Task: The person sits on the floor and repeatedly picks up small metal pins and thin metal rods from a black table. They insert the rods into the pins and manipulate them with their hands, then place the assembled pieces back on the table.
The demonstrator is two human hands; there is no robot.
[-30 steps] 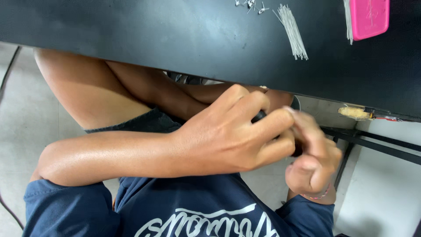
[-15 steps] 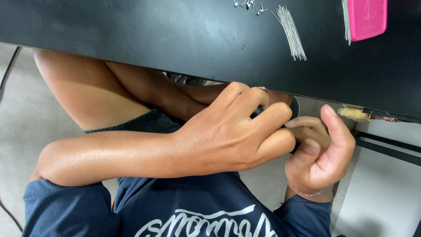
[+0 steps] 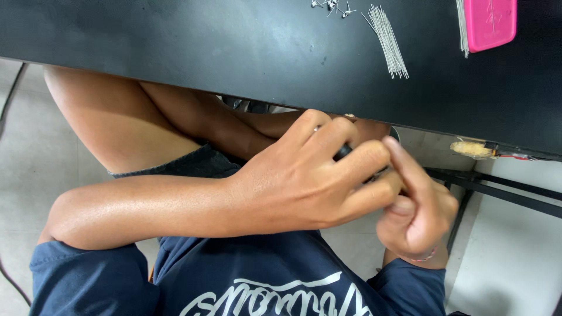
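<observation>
Both of my hands are held together below the near edge of the black table (image 3: 175, 41), over my lap. My left hand (image 3: 304, 187) reaches in from the left, its fingers curled around a small dark object (image 3: 343, 151) that is mostly hidden. My right hand (image 3: 418, 213) is blurred, just to its right. Its fingers are curled, and one finger is raised against my left hand's fingertips. Whether it holds anything is not visible. A thin band circles my right wrist.
On the table lie a bundle of thin metal wires (image 3: 389, 41), a few small metal pieces (image 3: 331, 6) and a pink box (image 3: 486, 23) beside more wires. A tan object (image 3: 471, 148) sits at the table edge, above black frame bars (image 3: 503, 187). Pale floor lies below.
My right hand has shifted against my left: its fingers opened with the thumb up half a second ago, and have now curled again with one finger raised. My left hand has barely moved.
</observation>
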